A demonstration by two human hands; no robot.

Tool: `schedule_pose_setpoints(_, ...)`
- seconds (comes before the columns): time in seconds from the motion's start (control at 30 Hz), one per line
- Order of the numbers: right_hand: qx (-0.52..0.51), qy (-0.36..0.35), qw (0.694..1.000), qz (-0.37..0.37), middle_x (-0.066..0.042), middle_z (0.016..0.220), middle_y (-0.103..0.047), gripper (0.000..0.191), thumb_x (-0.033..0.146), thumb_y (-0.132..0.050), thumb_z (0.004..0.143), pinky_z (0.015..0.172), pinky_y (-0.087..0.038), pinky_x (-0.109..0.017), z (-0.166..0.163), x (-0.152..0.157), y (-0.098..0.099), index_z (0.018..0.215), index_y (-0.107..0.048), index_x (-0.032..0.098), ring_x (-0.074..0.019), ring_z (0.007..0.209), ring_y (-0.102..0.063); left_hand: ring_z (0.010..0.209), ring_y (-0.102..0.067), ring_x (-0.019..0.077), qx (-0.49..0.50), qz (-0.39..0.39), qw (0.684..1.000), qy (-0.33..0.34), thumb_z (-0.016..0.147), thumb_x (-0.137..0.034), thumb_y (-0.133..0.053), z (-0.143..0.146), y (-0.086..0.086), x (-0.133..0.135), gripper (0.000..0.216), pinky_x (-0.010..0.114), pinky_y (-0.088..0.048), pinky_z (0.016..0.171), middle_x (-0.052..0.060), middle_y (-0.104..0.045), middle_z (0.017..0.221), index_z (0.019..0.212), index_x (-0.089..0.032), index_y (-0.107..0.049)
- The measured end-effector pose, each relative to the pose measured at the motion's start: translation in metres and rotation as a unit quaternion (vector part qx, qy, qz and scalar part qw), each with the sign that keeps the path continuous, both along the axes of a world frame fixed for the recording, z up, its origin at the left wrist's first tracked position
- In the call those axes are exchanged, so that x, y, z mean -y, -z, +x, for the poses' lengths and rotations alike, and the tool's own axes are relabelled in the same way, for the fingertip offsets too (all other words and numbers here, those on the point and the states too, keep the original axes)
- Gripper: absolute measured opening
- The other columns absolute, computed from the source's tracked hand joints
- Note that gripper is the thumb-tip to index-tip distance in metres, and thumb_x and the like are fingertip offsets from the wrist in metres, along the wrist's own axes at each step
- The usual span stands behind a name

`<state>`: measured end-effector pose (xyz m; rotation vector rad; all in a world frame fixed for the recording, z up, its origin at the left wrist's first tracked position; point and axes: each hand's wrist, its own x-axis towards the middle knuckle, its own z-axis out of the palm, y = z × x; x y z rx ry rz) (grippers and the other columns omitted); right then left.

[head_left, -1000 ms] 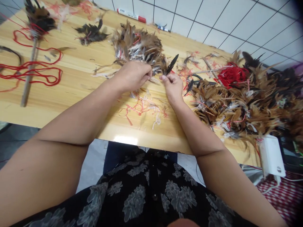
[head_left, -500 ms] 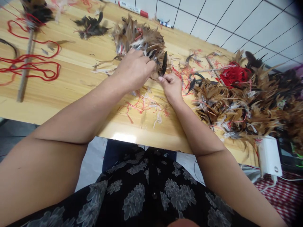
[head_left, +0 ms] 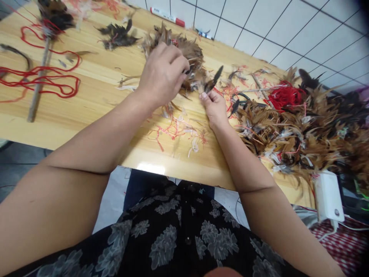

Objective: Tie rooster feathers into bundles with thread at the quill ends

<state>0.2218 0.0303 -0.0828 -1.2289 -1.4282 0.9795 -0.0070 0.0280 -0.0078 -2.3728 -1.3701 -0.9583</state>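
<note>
My left hand is curled over a clump of brown feathers on the wooden table, fingers closed in among the feathers. My right hand sits just right of it, pinching a small dark feather that points up and away. The two hands are a few centimetres apart. Red and white thread scraps lie on the table right below both hands.
A large heap of brown and black feathers with a red thread bundle fills the right side. Red cord loops around a stick at left. A small dark feather tuft, a marker and a white box are also present.
My left hand has moved up from beside my right hand onto the brown feather clump. My right hand stays in place, and its dark feather has tilted back to the right.
</note>
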Motion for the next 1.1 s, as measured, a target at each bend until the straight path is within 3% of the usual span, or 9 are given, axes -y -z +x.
schedule_pose_setpoints(0.1,-0.063,0.022,0.998,-0.016,0.003,0.083,-0.062,0.052,0.071,-0.085,0.102,0.084,-0.051,-0.031,0.003,-0.002,-0.006,0.088,-0.068,0.024,-0.0148,0.086,-0.059,0.133,-0.071,0.0376,0.085,-0.003,0.994,-0.063,0.095,-0.013,-0.073,-0.023,0.003,-0.016,0.03,0.059,-0.057,0.117,0.016,-0.081,0.134,0.12,-0.027,-0.084)
schedule_pose_setpoints(0.13,-0.072,0.028,0.997,-0.02,0.003,0.081,-0.061,0.055,0.075,-0.085,0.1,0.083,-0.052,-0.03,0.003,-0.002,-0.009,0.087,-0.068,0.024,-0.0151,0.085,-0.06,0.137,-0.069,0.0372,0.074,-0.052,0.995,-0.036,0.103,-0.02,-0.07,-0.031,0.006,-0.022,0.028,0.058,-0.057,0.116,0.014,-0.08,0.139,0.123,-0.033,-0.084)
schedule_pose_setpoints(0.2,-0.079,0.03,0.996,-0.022,0.004,0.077,-0.056,0.058,0.079,-0.088,0.096,0.08,-0.052,-0.03,0.003,-0.001,-0.014,0.087,-0.066,0.025,-0.0156,0.083,-0.06,0.131,-0.068,0.039,0.083,-0.103,0.991,-0.02,0.101,-0.029,-0.071,-0.042,0.013,-0.034,0.018,0.061,-0.054,0.115,0.011,-0.082,0.125,0.106,-0.041,-0.084)
schedule_pose_setpoints(0.3,-0.073,0.032,0.997,-0.012,0.005,0.074,-0.053,0.061,0.081,-0.089,0.093,0.079,-0.053,-0.03,0.001,0.0,-0.019,0.086,-0.066,0.026,-0.0154,0.081,-0.06,0.12,-0.065,0.0368,0.077,-0.149,0.986,-0.005,0.098,-0.032,-0.07,-0.047,0.025,-0.044,0.013,0.06,-0.052,0.115,0.008,-0.078,0.107,0.094,-0.038,-0.08)
schedule_pose_setpoints(0.43,-0.06,0.061,0.996,-0.007,0.003,0.078,-0.061,0.06,0.079,-0.085,0.097,0.084,-0.055,-0.032,-0.004,0.002,-0.021,0.084,-0.066,0.024,-0.0164,0.085,-0.063,0.113,-0.061,0.0345,0.11,-0.206,0.972,0.017,0.096,-0.03,-0.079,-0.04,0.034,-0.047,0.01,0.055,-0.051,0.116,0.007,-0.068,0.089,0.088,-0.03,-0.074)
schedule_pose_setpoints(0.53,-0.064,0.076,0.995,-0.015,0.002,0.08,-0.065,0.056,0.074,-0.085,0.1,0.084,-0.055,-0.032,-0.007,0.003,-0.019,0.084,-0.067,0.023,-0.0168,0.086,-0.063,0.115,-0.062,0.0341,0.122,-0.221,0.967,0.021,0.087,-0.02,-0.085,-0.036,0.037,-0.045,0.017,0.055,-0.05,0.12,0.006,-0.065,0.088,0.087,-0.028,-0.071)
schedule_pose_setpoints(0.7,-0.05,0.072,0.996,-0.013,0.004,0.081,-0.064,0.05,0.067,-0.083,0.103,0.08,-0.047,-0.03,-0.007,0.0,-0.006,0.088,-0.069,0.022,-0.0136,0.079,-0.054,0.108,-0.071,0.0364,0.078,-0.216,0.973,0.035,0.078,-0.011,-0.077,-0.034,0.038,-0.044,0.02,0.055,-0.055,0.115,0.007,-0.066,0.087,0.077,-0.027,-0.064)
schedule_pose_setpoints(0.9,-0.04,0.071,0.997,0.008,0.005,0.079,-0.06,0.049,0.067,-0.078,0.107,0.081,-0.046,-0.031,-0.009,-0.004,0.002,0.089,-0.069,0.022,-0.0142,0.079,-0.053,0.106,-0.074,0.0376,0.086,-0.244,0.965,0.041,0.082,-0.02,-0.08,-0.037,0.024,-0.038,0.008,0.056,-0.057,0.113,0.009,-0.07,0.092,0.085,-0.025,-0.075)
schedule_pose_setpoints(1.1,-0.053,0.08,0.995,-0.003,0.004,0.081,-0.065,0.044,0.054,-0.081,0.108,0.082,-0.046,-0.031,-0.015,-0.006,-0.002,0.082,-0.063,0.022,-0.014,0.081,-0.055,0.123,-0.072,0.0384,0.127,-0.15,0.98,0.026,0.092,-0.026,-0.08,-0.033,0.038,-0.04,0.021,0.054,-0.058,0.116,0.012,-0.076,0.116,0.112,-0.031,-0.082)
